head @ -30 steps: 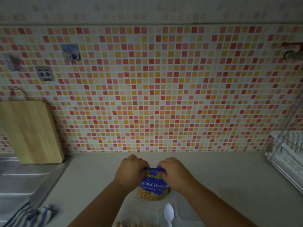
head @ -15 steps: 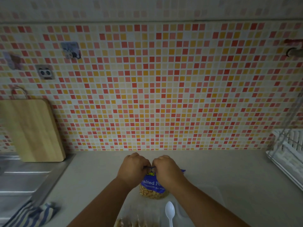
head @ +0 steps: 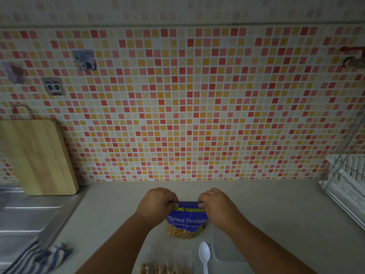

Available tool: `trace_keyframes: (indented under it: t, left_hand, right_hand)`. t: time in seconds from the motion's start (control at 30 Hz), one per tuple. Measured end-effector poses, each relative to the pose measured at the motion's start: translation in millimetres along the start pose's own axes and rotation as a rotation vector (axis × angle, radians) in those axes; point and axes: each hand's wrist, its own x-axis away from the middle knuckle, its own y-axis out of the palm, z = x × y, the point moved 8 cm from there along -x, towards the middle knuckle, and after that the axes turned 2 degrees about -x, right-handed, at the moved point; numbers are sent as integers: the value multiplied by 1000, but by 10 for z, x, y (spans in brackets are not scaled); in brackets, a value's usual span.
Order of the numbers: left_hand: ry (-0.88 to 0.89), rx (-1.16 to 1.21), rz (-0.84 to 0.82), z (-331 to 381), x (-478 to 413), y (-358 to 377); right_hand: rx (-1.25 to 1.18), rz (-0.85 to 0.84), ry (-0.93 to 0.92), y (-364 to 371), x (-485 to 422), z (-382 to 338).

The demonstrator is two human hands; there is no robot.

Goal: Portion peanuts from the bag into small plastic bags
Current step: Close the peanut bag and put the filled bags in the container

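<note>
A blue bag of salted peanuts (head: 186, 220) stands upright on the counter, with peanuts showing through its clear lower part. My left hand (head: 157, 203) pinches the bag's top left corner. My right hand (head: 217, 204) pinches its top right corner, and the top edge is stretched between them. A white plastic spoon (head: 204, 255) lies on the counter just in front of the bag. Small clear plastic bags (head: 227, 246) lie flat to the right of the spoon. A filled small bag of peanuts (head: 164, 268) is at the bottom edge, partly cut off.
A wooden cutting board (head: 39, 155) leans on the tiled wall at the left, above a steel sink drainboard (head: 25, 218). A striped cloth (head: 37, 258) lies at the counter's front left. A white dish rack (head: 347, 182) stands at the right.
My hands were bunched together at the bag's top half a second ago. They have moved apart, pulling the top edge wide so the label shows.
</note>
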Motion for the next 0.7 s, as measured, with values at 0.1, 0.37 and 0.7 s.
trace_keyframes:
  t: [0.1, 0.37, 0.7]
  left_hand:
    - [-35, 25, -6, -62, 14, -4]
    - [-53, 34, 0, -175, 41, -50]
    - [-81, 61, 86, -332, 174, -142]
  right_hand:
    - [-15, -15, 25, -12, 61, 123]
    - [-53, 35, 91, -40, 134, 316]
    - [-89, 88, 143, -40, 169, 399]
